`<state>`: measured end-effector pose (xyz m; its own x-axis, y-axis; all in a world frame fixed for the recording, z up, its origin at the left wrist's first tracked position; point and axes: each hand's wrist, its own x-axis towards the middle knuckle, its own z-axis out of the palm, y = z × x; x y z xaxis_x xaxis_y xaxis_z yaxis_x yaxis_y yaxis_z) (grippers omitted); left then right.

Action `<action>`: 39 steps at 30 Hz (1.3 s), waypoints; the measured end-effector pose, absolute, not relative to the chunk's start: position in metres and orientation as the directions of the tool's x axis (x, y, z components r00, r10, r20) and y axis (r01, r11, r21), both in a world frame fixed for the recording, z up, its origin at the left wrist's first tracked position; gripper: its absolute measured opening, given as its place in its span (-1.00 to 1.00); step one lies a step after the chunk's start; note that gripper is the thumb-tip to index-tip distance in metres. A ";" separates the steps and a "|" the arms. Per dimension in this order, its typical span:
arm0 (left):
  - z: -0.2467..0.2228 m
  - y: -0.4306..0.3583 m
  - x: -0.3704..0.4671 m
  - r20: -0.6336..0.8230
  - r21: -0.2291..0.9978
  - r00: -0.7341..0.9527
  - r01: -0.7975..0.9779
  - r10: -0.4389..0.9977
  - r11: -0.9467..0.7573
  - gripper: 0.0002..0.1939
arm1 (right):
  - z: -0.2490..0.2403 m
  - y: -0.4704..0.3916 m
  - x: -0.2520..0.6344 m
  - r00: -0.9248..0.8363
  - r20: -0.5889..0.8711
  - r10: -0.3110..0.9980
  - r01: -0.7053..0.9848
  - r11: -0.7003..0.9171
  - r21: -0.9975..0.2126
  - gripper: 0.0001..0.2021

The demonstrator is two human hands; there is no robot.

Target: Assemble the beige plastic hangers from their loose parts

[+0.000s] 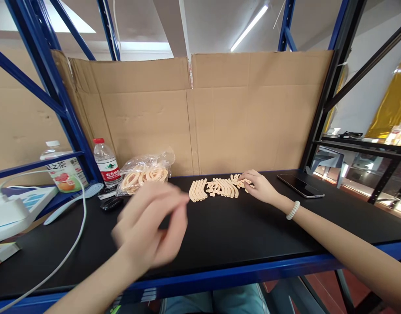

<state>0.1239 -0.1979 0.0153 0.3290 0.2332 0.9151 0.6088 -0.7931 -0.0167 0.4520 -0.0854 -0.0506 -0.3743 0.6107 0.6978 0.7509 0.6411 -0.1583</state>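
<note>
Several pale, curved strips (198, 190) lie side by side in a row on the black tabletop (220, 235), with more loosely arranged to their right. At the right end of the strips, my right hand (259, 186) rests low with its fingertips on them; what they pinch, if anything, is too small to tell. Raised above the table nearer the camera, my left hand (151, 222) is blurred by motion, its fingers curled toward the thumb. A clear plastic bag (146, 172) of pale rings stands behind it.
A red-capped bottle (107, 163), a dark mouse-like object (112, 203) and a light blue spoon-like tool (73, 203) are at left, near a white cable (81, 231). A phone (300, 186) lies at right. Cardboard (246, 117) walls the back.
</note>
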 end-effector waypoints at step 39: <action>-0.049 -0.042 0.139 -0.078 0.147 0.617 0.784 0.783 -0.603 -0.20 | -0.074 -0.037 0.463 -0.283 0.281 0.917 0.942 0.321 -0.098 -0.48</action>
<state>0.1386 -0.0424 -0.0489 0.6166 0.7834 -0.0780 0.7843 -0.6027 0.1471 0.4626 -0.0373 -0.0742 -0.2832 0.9169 0.2811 0.9419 0.3211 -0.0983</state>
